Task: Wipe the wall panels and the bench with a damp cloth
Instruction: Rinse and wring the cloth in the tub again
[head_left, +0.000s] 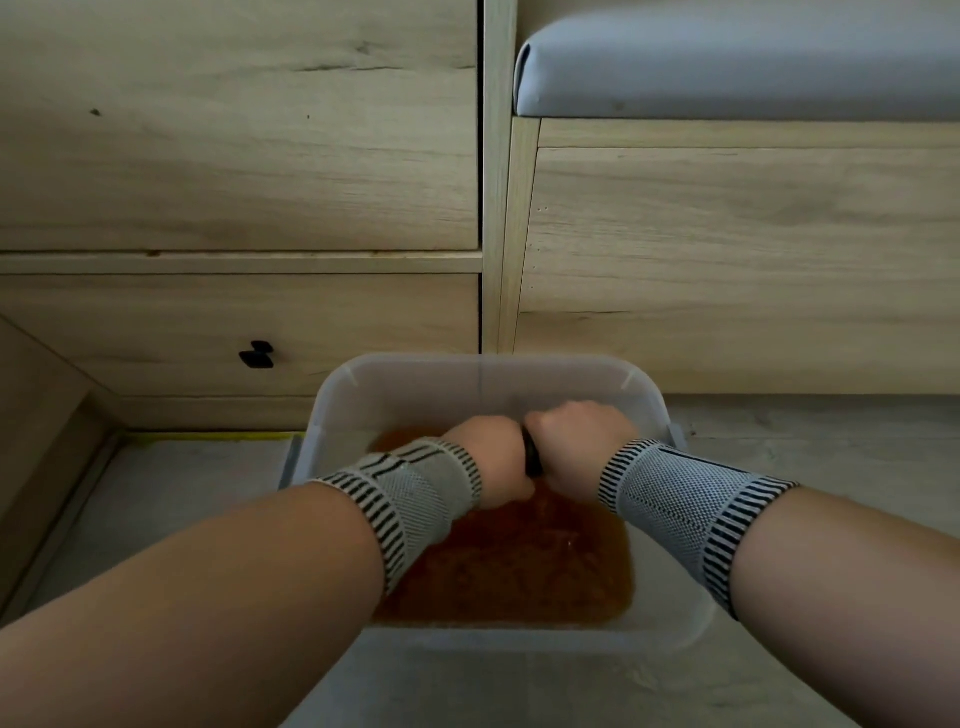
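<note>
Cloth (519, 561): orange, soaked, lying in tub (363, 395), lower centre of frame. Judged soft, limp, heavy with water, dripping; best bunched and wrung.
Left hand (493, 457), right hand (576, 441): fists side by side over tub; grip contents hidden, cannot tell.
Wall panels (234, 156): upper left.
Bench (727, 62): upper right, padded.
Floor (156, 493): nothing blocks reach.

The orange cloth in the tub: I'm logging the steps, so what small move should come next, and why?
Probably lift and wring it: both hands, left hand and right hand, are down in the clear plastic tub over the soaked orange cloth; the wood panels await.
</note>
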